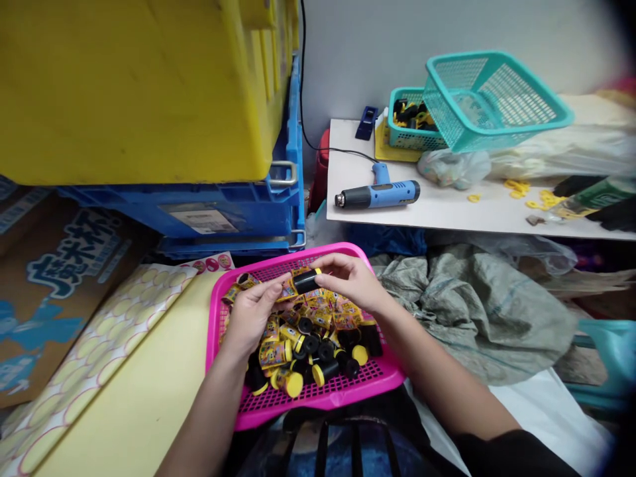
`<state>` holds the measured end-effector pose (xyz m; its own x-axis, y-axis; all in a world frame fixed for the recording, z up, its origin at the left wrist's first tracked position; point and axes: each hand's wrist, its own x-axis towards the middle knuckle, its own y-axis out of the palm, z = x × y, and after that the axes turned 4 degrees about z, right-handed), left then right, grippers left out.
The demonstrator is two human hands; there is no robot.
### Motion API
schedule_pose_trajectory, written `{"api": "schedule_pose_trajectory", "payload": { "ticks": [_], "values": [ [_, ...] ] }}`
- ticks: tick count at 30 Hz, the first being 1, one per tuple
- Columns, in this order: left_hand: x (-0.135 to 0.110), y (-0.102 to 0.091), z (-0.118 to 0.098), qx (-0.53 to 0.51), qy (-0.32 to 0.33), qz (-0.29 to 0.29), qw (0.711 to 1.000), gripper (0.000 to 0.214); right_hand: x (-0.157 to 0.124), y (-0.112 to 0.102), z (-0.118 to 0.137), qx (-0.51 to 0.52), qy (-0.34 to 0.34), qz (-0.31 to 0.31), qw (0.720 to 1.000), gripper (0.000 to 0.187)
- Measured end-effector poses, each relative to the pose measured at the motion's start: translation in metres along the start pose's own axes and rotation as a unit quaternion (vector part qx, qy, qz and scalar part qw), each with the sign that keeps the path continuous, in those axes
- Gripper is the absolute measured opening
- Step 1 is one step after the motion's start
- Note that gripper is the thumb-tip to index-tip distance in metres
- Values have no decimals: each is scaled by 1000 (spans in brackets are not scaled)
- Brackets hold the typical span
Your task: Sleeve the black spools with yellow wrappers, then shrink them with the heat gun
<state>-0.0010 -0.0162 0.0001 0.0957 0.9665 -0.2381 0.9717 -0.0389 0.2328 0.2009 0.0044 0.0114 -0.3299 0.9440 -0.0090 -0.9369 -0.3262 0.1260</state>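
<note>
Above a pink mesh basket, my two hands meet around a small black cylinder with a yellow end. My right hand pinches it at the yellow end. A yellow printed sleeve is between the fingers of my left hand, against the cylinder's other end; I cannot tell whether it is around the cylinder. Below lie several similar black cylinders with yellow caps, some wrapped in yellow printed sleeves. The basket rests at my lap.
Yellow and blue crates are stacked at the left, beside a sheet of round stickers. On the white table lie a blue heat gun, two teal baskets and yellow rings. A grey sack hangs below.
</note>
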Motion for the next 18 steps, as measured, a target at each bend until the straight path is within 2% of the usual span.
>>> {"api": "schedule_pose_trajectory", "payload": {
  "ticks": [5,9,12,14,18],
  "values": [
    [0,5,0,46,-5,10,999,48,-2,0,-4,-69,-4,10,998,32],
    [-1,13,-4,62,5,15,998,44,-3,6,-7,-50,-31,29,998,31],
    [-4,19,-6,54,36,16,998,39,-3,8,-9,26,-13,57,998,39],
    [-6,24,-7,44,67,12,997,35,-4,10,-10,105,25,74,991,44],
    [-10,34,-5,9,98,-4,995,31,-5,18,-13,255,111,143,950,55]
  ]
}}
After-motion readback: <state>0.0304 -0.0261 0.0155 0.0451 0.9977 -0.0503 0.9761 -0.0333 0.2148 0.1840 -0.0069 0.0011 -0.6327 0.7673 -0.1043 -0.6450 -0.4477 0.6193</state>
